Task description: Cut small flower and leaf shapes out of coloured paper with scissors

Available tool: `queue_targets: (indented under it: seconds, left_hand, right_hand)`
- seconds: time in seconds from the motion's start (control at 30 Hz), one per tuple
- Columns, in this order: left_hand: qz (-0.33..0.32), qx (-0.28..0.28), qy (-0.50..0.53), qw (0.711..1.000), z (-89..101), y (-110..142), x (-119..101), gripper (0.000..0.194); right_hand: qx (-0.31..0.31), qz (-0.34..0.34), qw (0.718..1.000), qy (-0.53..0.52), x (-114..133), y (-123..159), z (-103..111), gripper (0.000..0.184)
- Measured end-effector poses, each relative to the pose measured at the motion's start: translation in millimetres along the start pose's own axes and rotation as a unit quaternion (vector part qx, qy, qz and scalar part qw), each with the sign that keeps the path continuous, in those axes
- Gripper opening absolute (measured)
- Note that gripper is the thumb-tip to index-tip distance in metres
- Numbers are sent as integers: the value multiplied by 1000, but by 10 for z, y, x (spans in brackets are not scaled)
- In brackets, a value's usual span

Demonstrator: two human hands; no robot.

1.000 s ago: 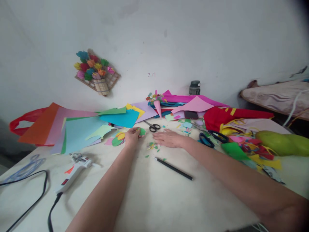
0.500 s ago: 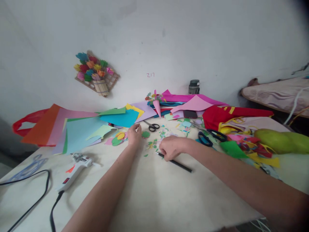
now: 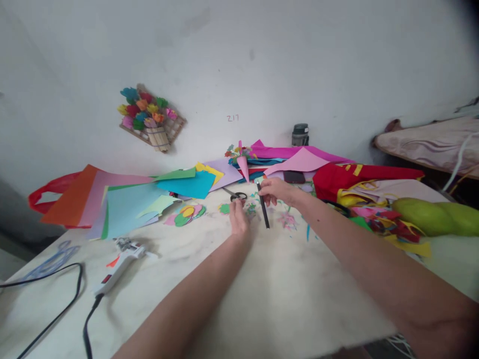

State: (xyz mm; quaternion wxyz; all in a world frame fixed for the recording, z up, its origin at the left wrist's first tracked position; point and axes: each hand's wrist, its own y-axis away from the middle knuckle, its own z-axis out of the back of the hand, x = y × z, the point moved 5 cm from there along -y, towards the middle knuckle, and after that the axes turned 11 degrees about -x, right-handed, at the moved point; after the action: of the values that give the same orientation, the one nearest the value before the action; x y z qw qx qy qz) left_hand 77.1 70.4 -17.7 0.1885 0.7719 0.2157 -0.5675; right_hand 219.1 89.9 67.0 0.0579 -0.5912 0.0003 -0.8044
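Note:
My right hand (image 3: 277, 191) pinches a black pen (image 3: 264, 212) near its upper end, tilted over the small paper scraps. To its left, my left hand (image 3: 239, 218) is stretched out on its edge with nothing visible in it, its fingertips right by the handles of small black scissors (image 3: 238, 196). Green and coloured paper scraps (image 3: 251, 207) lie between the hands, and pink scraps (image 3: 287, 221) are under my right wrist. A green paper cutout (image 3: 224, 209) rests just left of my left fingers, beside a pile of cut paper rounds (image 3: 186, 215).
At left lie a white glue gun (image 3: 119, 269) with its black cord and coloured sheets (image 3: 127, 209). Behind stand a pink paper cone with flowers (image 3: 243, 165) and a phone (image 3: 294, 177). Red cloth (image 3: 329, 182) and green fruit (image 3: 422, 216) are at right.
My right hand has picked the pen up off the table and moved it away from me. My left hand has shifted right and nearer, towards the scraps, which now lie differently.

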Motion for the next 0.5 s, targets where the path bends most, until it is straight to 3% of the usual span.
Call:
queue_targets:
  seconds: [0.1, 0.17, 0.3, 0.43, 0.5]
  left_hand:
    - [83, 24, 104, 991, -346, 97, 27, 18]
    - [120, 57, 150, 980, -459, 107, -67, 21]
    - [112, 124, 97, 981, -350, -36, -409, 23]
    - [79, 262, -52, 960, -214, -121, -595, 39]
    - [40, 304, -101, 947, -179, -119, -618, 45]
  right_hand:
    - [-51, 7, 995, -90, -1, -22, 136, 12]
    - [-75, 7, 989, -125, -3, -29, 210, 13]
    - [-92, 13, 984, -152, 27, -64, 174, 16]
    - [-105, 37, 983, -148, 124, -120, -124, 14]
    - [-105, 52, 984, -132, 167, -143, -268, 10]
